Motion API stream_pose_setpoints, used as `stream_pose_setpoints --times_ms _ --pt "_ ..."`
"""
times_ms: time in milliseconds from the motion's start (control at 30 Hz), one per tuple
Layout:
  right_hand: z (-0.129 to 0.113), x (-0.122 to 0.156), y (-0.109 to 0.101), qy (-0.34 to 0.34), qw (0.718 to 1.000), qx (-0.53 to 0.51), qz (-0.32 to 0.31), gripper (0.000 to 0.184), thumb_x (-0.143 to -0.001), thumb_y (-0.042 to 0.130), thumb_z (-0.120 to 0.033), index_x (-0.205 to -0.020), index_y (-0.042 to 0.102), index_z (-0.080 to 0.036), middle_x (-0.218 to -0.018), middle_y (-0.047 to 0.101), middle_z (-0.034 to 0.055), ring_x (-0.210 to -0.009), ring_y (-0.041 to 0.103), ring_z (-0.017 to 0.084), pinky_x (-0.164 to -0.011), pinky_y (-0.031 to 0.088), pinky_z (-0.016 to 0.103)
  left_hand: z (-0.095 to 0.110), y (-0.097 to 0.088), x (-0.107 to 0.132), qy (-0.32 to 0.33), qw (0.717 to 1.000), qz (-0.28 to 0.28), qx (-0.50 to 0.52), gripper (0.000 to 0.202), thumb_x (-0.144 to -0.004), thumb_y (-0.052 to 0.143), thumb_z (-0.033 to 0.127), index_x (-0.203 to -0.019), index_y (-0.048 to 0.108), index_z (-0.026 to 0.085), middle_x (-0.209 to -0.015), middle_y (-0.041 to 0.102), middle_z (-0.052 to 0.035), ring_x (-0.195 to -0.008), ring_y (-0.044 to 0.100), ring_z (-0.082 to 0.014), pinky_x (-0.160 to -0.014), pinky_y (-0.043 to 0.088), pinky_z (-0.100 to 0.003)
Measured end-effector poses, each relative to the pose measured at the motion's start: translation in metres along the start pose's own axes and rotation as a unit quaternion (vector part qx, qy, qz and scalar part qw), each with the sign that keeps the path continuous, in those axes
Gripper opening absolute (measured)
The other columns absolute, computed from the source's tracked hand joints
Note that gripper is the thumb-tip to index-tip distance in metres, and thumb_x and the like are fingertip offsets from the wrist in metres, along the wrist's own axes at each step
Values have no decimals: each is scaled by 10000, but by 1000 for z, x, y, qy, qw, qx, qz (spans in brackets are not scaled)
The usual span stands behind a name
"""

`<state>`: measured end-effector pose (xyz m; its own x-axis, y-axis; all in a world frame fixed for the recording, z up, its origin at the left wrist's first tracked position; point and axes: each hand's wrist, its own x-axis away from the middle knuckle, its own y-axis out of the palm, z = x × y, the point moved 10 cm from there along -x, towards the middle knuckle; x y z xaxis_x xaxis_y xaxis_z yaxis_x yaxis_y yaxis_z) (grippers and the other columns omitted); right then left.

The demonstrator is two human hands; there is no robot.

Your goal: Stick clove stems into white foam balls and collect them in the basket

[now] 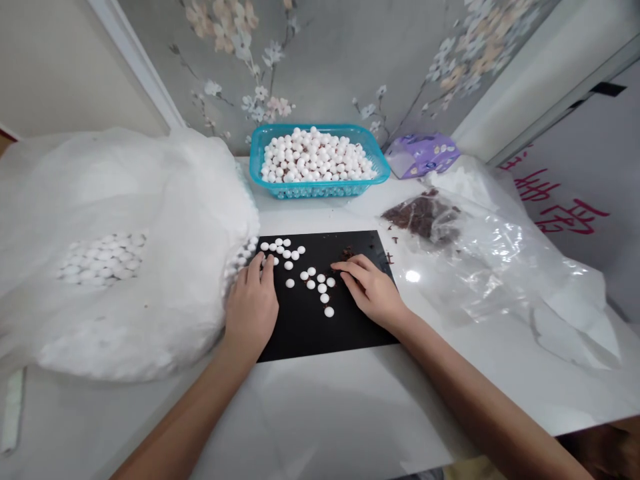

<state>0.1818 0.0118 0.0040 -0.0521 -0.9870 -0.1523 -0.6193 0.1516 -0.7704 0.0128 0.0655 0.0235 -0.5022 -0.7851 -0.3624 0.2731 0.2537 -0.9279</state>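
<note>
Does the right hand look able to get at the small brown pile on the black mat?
Probably yes: the brown pile lies just beyond the right hand, and nothing visible stands between them.

The loose discs (289, 265) were plain white against a solid black mat (300, 337), where a small heap of brown bits (347, 253) matched the dark reddish-brown pieces (423, 217) in the clear, colourless bag (495, 267). White balls (320, 155) flecked with brown filled a translucent turquoise basket (255, 160), and the counter (320, 407) and cloudy sack (125, 173) were white too. Behind them, the grey wall panel (330, 60) bore cream, white and pale-blue blossoms on dark twigs, the purple packet (430, 155) carried pale blotches, and the handwritten characters (570, 217) were magenta-red on grey-white.
</note>
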Motion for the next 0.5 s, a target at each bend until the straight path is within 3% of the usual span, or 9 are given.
stream_pose_setpoints --times_ms 100,167,300,500 --pt "0 0 -1 -8 1000 0 12 239 -905 393 -203 -1024 598 -231 -942 554 54 -743 580 147 -639 459 258 0 -1 -2 -3 1000 -5 0 347 -863 356 98 -1154 544 88 -1170 548 -178 -992 566 -291 -765 499 -395" --pt "2 0 -4 -2 999 -9 30 198 -893 424 -213 -965 608 -218 -914 558 48 -660 560 127 -603 454 249 2 -9 -4 0 999 24 29 301 -877 394 141 -1133 546 90 -1150 542 -170 -946 583 -256 -769 510 -372" --pt "8 1 -9 16 997 -26 64 132 -870 466 -221 -868 596 -198 -836 545 25 -496 458 78 -519 422 230 23 -33 0 79 983 95 135 212 -866 489 161 -1072 536 144 -1020 589 -91 -936 590 -179 -839 495 -294" --pt "10 1 -9 37 997 -16 70 110 -860 477 -231 -840 578 -191 -822 548 24 -474 431 74 -503 402 232 59 -31 15 192 955 37 225 90 -834 552 151 -923 552 171 -859 657 -6 -771 608 -117 -730 491 -232"
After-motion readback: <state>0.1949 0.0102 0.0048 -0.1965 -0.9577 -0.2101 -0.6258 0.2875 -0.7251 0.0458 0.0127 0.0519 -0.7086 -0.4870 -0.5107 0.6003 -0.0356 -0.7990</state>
